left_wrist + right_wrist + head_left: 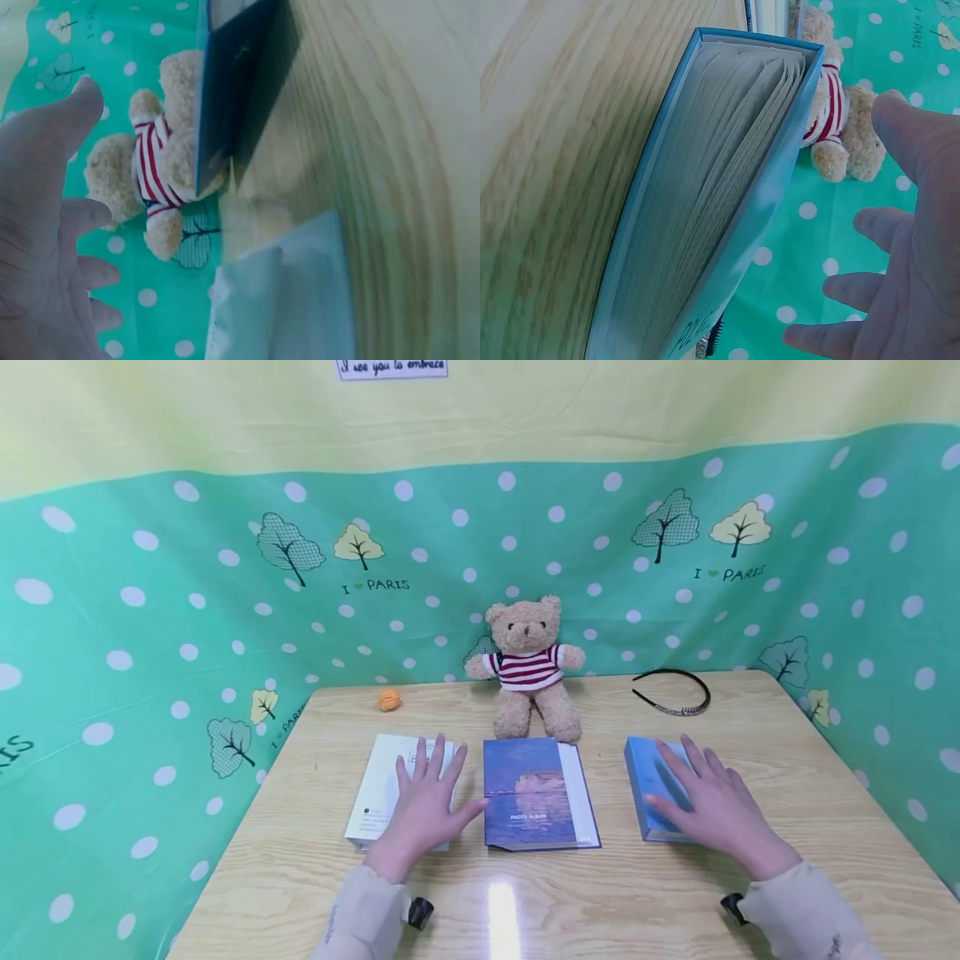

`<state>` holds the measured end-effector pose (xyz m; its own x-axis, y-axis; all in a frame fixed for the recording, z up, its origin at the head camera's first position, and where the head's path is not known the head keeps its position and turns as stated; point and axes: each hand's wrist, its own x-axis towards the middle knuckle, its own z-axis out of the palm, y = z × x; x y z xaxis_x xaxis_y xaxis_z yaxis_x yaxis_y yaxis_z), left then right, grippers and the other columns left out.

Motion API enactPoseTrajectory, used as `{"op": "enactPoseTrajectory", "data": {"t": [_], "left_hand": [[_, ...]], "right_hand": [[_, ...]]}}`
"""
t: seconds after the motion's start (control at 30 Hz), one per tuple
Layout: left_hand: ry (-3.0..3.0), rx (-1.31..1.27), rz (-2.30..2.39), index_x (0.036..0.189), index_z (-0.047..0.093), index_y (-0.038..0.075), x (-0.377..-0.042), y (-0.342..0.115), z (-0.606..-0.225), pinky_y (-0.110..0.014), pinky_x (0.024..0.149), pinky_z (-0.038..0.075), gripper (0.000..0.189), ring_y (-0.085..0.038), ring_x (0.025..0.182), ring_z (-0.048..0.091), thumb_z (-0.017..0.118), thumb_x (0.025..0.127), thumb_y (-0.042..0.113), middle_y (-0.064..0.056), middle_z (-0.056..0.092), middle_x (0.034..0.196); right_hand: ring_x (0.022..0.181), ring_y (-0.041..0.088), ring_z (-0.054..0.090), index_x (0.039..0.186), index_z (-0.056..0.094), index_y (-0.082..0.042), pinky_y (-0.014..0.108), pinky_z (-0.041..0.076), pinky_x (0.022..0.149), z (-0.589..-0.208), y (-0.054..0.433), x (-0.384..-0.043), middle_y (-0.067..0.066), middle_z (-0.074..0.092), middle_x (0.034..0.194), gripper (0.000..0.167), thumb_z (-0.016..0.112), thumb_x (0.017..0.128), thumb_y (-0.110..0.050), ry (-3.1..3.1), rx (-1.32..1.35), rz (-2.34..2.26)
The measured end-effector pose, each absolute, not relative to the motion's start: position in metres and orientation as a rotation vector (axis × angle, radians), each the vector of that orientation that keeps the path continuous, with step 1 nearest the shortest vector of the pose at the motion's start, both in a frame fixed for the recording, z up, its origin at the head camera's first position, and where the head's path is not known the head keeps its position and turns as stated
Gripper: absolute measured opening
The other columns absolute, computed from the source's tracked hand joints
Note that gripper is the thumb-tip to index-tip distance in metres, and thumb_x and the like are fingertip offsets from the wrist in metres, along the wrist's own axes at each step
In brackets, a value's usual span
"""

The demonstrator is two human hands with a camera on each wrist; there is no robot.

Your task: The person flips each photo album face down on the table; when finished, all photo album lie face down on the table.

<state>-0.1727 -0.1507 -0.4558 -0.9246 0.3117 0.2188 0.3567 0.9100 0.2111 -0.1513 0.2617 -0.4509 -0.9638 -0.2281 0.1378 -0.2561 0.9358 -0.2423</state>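
My left hand (pixel 423 814) is spread with straight fingers over the right side of a white book-like block (pixel 378 777), its thumb pointing toward the middle album. Between the two hands lies a photo album (pixel 528 797) with a blue-purple sea picture on its cover. On the right, my spread right hand (pixel 723 806) is over a light blue album (pixel 641 777), covering part of it. The right wrist view shows that album's thick pages (pixel 705 165) edge on, with the fingers apart from it. Neither hand grips anything.
A teddy bear (pixel 528 672) in a striped shirt sits behind the middle album. A small orange object (pixel 389 699) is at the back left, and a black headband (pixel 686 710) at the back right. The wooden table (pixel 450 910) ends at a green dotted cloth (pixel 420 610).
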Motion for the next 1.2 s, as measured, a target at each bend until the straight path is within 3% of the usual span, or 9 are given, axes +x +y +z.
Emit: {"op": "enactPoseTrajectory", "data": {"t": [0.33, 0.73, 1.2], "left_hand": [[-2.931, -0.583, -0.304, 0.156, 0.026, 0.021, -0.179, -0.136, -0.446, -0.07, 0.11, 0.002, 0.088, -0.043, 0.146, 0.002, 0.045, 0.087, 0.074, -0.017, 0.009, 0.161], [-2.905, -0.697, -0.297, 0.154, 0.03, 0.016, -0.182, -0.119, -0.44, -0.07, 0.109, 0.002, 0.087, -0.042, 0.146, -0.001, 0.054, 0.088, 0.067, -0.017, 0.008, 0.161], [-2.909, -0.811, -0.368, 0.155, 0.027, 0.017, -0.188, -0.099, -0.439, -0.068, 0.109, 0.018, 0.086, -0.041, 0.146, 0.001, 0.055, 0.089, 0.063, -0.019, 0.009, 0.161]], "right_hand": [[0.128, 0.064, 0.026, 0.157, 0.02, -0.013, 0.078, 0.027, 0.094, -0.452, 0.267, -0.148, 0.032, 0.017, 0.155, 0.085, 0.053, 0.093, -0.06, -2.996, 0.368, 0.405], [0.127, 0.064, 0.028, 0.156, 0.021, -0.012, 0.076, 0.029, 0.094, -0.455, 0.275, -0.144, 0.035, 0.019, 0.153, 0.085, 0.053, 0.093, -0.059, -3.006, 0.34, 0.414], [0.129, 0.059, 0.03, 0.156, 0.022, -0.01, 0.074, 0.032, 0.094, -0.46, 0.282, -0.144, 0.036, 0.021, 0.151, 0.086, 0.053, 0.093, -0.059, -3.02, 0.317, 0.426]]}}
